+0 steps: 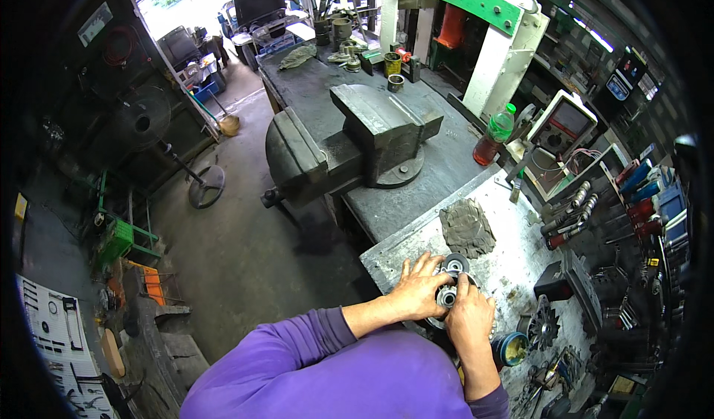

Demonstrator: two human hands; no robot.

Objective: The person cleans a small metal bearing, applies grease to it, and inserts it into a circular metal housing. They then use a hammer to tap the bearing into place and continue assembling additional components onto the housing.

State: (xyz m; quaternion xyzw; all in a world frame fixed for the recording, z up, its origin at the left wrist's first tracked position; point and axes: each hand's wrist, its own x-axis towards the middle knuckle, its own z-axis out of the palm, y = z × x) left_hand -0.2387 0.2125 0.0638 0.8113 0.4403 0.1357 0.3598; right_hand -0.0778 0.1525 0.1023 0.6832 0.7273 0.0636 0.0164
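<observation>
Both my hands are over the near edge of the light metal bench top (524, 266), gripping one dark round metal part with a ring-shaped bearing (446, 297) at its centre. From the left, my left hand (415, 289) curls its fingers against the part. My right hand (471, 316) presses on it from the other side, with the fingertips close to the bearing. Just beyond my fingers lies a second dark ring (456, 263). Much of the part is hidden under my hands. Beside my right wrist sits a blue tin (513, 348) with yellowish grease inside.
A crumpled grey rag (467, 228) lies past my hands. Beyond it, a large bench vise (372, 140) stands on the dark workbench. A green-capped bottle (494, 135) of red liquid stands farther right. A finned metal wheel (544, 325) and several tools (645, 210) crowd the right side.
</observation>
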